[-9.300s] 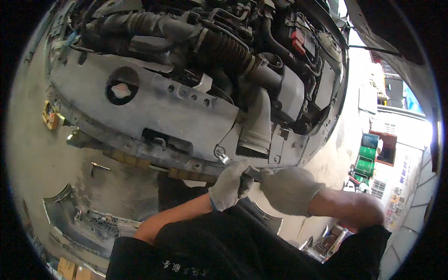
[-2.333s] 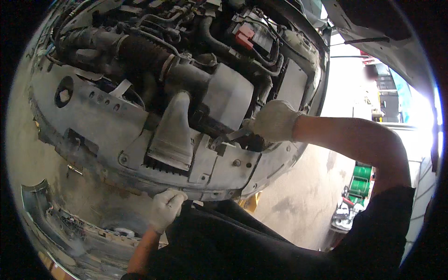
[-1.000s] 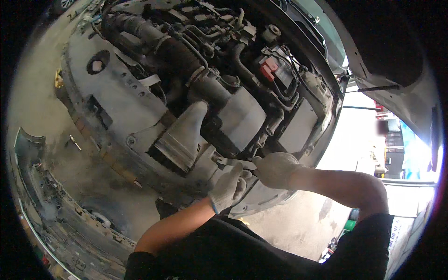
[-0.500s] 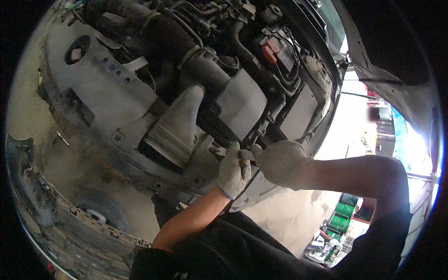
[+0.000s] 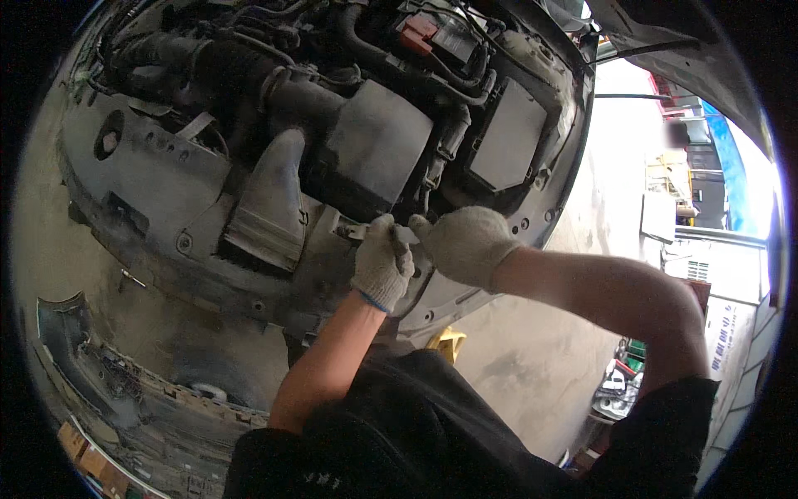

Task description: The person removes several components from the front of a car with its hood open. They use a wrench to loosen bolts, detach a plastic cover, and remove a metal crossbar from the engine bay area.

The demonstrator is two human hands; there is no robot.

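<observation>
My left hand (image 5: 382, 262), in a pale knit glove, is closed on a silver hand tool (image 5: 407, 235), probably a wrench, whose far end lies among the fittings at the front panel (image 5: 158, 195) of a car's engine bay. Just right of it my gloved right hand (image 5: 461, 245) is closed on the same tool's handle; its fingertips are partly hidden. The grey intake duct (image 5: 266, 212) lies to their left, the dark airbox (image 5: 374, 141) beyond them and a grey lidded box (image 5: 503, 137) above and right.
The raised hood (image 5: 673, 50) overhangs the upper right. A detached bumper (image 5: 125, 399) lies on the floor (image 5: 524, 366) at lower left, near a small tool (image 5: 133, 278). A yellow object (image 5: 445, 345) shows below the car's front; panels and drums stand at far right.
Since the earliest frame both hands have moved rightward along the front panel. My left hand left the panel's edge to join my right on the tool. Lately the view shifted; both grips stayed.
</observation>
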